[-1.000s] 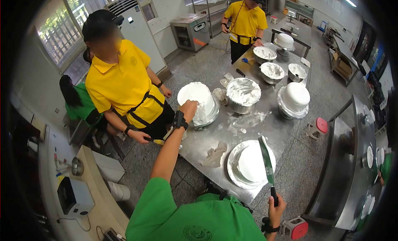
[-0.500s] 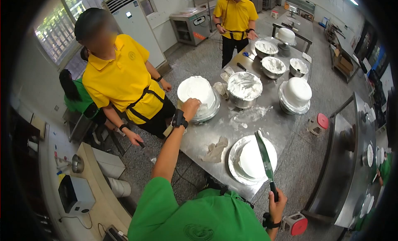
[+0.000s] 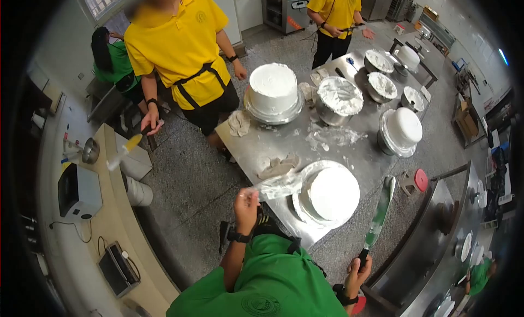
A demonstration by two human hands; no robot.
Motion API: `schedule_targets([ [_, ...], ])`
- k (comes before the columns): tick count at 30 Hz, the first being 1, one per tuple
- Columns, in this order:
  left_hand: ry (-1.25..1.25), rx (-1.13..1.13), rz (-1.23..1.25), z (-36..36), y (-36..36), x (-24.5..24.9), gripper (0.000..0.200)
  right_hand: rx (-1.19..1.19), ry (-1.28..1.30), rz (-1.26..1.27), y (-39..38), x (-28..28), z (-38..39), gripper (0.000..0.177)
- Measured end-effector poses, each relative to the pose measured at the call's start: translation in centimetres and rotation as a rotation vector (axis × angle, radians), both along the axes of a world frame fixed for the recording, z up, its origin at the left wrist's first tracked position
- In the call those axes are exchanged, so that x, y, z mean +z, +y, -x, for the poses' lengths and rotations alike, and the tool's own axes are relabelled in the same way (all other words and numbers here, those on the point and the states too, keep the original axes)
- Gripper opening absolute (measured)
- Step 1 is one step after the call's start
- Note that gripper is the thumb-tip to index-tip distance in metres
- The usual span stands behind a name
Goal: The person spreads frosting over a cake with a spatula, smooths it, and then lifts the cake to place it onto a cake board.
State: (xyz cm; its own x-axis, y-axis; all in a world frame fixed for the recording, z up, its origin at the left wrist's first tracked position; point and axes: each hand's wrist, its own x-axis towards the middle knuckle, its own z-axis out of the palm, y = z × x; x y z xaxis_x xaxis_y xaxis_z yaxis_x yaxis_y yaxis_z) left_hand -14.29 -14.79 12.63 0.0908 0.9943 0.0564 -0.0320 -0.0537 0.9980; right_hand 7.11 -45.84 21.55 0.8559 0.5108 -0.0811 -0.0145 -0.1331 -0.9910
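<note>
My left hand (image 3: 246,210) is closed, pinching one end of a translucent, whitish plastic piece (image 3: 278,187), perhaps a bag or sheet. Its far end overlaps the rim of the near turntable (image 3: 298,207). On that turntable is a smooth white cream-covered cake (image 3: 334,194). My right hand (image 3: 357,273) is wrapped round the black handle of a long palette knife (image 3: 377,221). The blade points up and away, right of the cake and apart from it, with white cream along it. A crumpled beige cloth (image 3: 279,167) lies behind the plastic piece.
A taller white cake (image 3: 273,90) stands at the table's far left, near a person in yellow (image 3: 177,49) holding a spatula (image 3: 125,151). Steel bowls of cream (image 3: 338,101) and another cake (image 3: 405,127) stand farther back. Cream smears the steel table (image 3: 245,153). A red-topped stool (image 3: 420,179) is to the right.
My left hand has drawn back from beside the tall cake and now holds the plastic piece nearer me. The palette knife has swung right, off the near cake. The nearby person's spatula is now in view.
</note>
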Motion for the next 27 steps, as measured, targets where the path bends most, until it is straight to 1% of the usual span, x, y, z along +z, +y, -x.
schedule_targets([
  [1, -0.065, 0.059, -0.012, 0.4, 0.2, -0.3, 0.010, 0.019, -0.007, 0.019, -0.5, -0.2, -0.6, 0.020],
  [2, -0.185, 0.167, 0.042, 0.5, 0.5, -0.5, 0.013, 0.044, -0.017, 0.024, -0.5, -0.4, -1.2, 0.019],
  [3, -0.276, 0.202, 0.118, 1.0, 1.3, -1.1, 0.015, 0.029, 0.019, -0.002, -0.5, -0.3, -1.4, 0.020],
  [4, -0.365, 0.233, 0.198, 1.6, 2.1, -2.4, 0.017, 0.058, -0.010, 0.023, -0.8, -0.7, -1.8, 0.017],
  [5, -0.356, 0.230, 0.188, 2.0, 3.3, -3.5, 0.017, 0.058, 0.000, 0.024, -0.9, -0.4, -1.9, 0.017],
  [7, -0.413, 0.236, 0.322, 1.9, 6.2, -5.9, 0.022, 0.039, 0.011, 0.012, -0.9, -0.4, -1.9, 0.017],
  [9, -0.395, 0.187, 0.334, 1.0, 9.4, -7.9, 0.025, 0.030, 0.052, 0.017, -1.4, -0.6, -1.6, 0.017],
  [10, -0.379, 0.157, 0.355, 0.6, 10.9, -9.1, 0.027, 0.009, 0.059, 0.016, -1.6, -0.9, -1.3, 0.017],
  [11, -0.358, 0.144, 0.381, 0.3, 12.5, -10.7, 0.033, 0.013, 0.019, 0.068, -1.8, -1.3, -1.1, 0.018],
  [12, -0.348, 0.121, 0.388, 0.0, 14.1, -12.1, 0.033, 0.014, -0.020, 0.123, -1.9, -1.6, -0.8, 0.018],
  [14, -0.222, 0.099, 0.528, -0.6, 17.2, -14.9, 0.036, -0.062, 0.022, 0.148, -1.7, -1.4, 0.1, 0.019],
  [16, -0.298, 0.095, 0.677, -0.7, 19.3, -17.6, 0.048, -0.081, -0.146, 0.286, -1.7, -0.9, 0.5, 0.021],
  [18, -0.164, 0.213, 0.641, -2.4, 19.0, -15.4, 0.062, -0.118, -0.129, 0.357, -2.8, -1.4, 0.7, 0.024],
  [19, -0.077, 0.233, 0.591, -2.8, 18.4, -14.7, 0.067, -0.164, -0.169, 0.398, -2.3, -0.3, 0.7, 0.022],
  [20, 0.004, 0.250, 0.533, -3.2, 18.3, -14.5, 0.071, -0.180, -0.228, 0.447, -3.6, -1.8, 0.5, 0.025],
  [22, 0.237, 0.248, 0.290, -2.4, 18.2, -18.2, 0.071, -0.162, -0.287, 0.604, -4.2, -1.5, 0.2, 0.028],
  [24, 0.483, 0.245, 0.200, -4.1, 14.0, -14.9, 0.069, -0.202, -0.295, 0.682, -4.0, -0.2, 0.1, 0.031],
  [25, 0.532, 0.236, 0.104, -4.8, 12.0, -14.8, 0.061, -0.183, -0.306, 0.734, -4.1, -0.2, 0.1, 0.031],
  [26, 0.533, 0.218, 0.104, -5.3, 10.2, -15.6, 0.061, -0.159, -0.316, 0.781, -4.1, -0.2, 0.0, 0.032],
  [27, 0.375, 0.072, 0.155, -5.7, 8.5, -16.8, 0.056, -0.148, -0.311, 0.802, -3.7, 0.2, -0.2, 0.032],
])
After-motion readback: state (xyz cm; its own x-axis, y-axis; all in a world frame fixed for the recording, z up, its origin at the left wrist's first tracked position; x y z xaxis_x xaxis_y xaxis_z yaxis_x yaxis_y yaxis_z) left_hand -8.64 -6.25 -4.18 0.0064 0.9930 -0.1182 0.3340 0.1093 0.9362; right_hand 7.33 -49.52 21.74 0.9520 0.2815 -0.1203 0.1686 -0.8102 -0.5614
